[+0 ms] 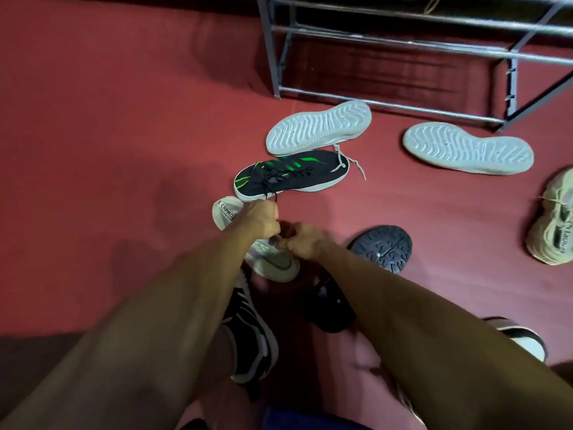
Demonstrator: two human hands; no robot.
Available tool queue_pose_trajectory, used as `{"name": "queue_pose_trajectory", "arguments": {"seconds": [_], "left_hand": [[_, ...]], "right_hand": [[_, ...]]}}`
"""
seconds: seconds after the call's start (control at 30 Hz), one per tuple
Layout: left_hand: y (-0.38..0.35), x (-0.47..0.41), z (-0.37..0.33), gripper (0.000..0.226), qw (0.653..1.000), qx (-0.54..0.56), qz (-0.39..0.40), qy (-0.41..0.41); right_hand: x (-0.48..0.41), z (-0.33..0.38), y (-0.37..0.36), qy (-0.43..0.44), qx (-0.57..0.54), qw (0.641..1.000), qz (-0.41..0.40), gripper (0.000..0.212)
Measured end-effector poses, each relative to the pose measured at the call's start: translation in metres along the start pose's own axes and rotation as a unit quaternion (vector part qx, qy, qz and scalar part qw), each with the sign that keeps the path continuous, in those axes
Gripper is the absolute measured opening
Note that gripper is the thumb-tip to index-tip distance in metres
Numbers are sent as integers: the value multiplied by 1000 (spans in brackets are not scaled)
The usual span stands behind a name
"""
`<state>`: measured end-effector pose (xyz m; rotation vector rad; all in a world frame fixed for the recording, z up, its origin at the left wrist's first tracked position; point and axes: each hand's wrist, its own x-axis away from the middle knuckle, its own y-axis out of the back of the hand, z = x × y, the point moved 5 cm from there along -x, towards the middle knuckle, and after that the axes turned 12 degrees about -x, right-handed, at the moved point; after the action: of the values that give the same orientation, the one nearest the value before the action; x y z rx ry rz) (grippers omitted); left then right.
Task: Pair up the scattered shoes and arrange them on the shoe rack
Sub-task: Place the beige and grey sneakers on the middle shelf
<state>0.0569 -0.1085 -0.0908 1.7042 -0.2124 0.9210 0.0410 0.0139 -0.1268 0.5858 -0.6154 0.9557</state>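
A white knit sneaker (273, 262) lies on the red floor (108, 119) beneath both hands; the left hand (259, 220) and right hand (305, 240) each close their grip on its dark laces. Just beyond lies a black green-striped sneaker (291, 175); the metal shoe rack (403, 48) stands well apart.

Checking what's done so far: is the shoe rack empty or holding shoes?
Empty as far as visible: the shoe rack shows bare metal bars, though its right part is out of frame.
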Motion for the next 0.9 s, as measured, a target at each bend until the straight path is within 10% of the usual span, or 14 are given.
{"name": "queue_pose_trajectory", "arguments": {"seconds": [0.23,0.9], "left_hand": [[-20,-12,16,34,991,-118,7,-70],[34,4,-24,26,988,-114,-87,-61]], "right_hand": [[-18,-21,-3,-25,134,991,-16,46],[10,-9,64,-45,73,995,-54,34]]}}
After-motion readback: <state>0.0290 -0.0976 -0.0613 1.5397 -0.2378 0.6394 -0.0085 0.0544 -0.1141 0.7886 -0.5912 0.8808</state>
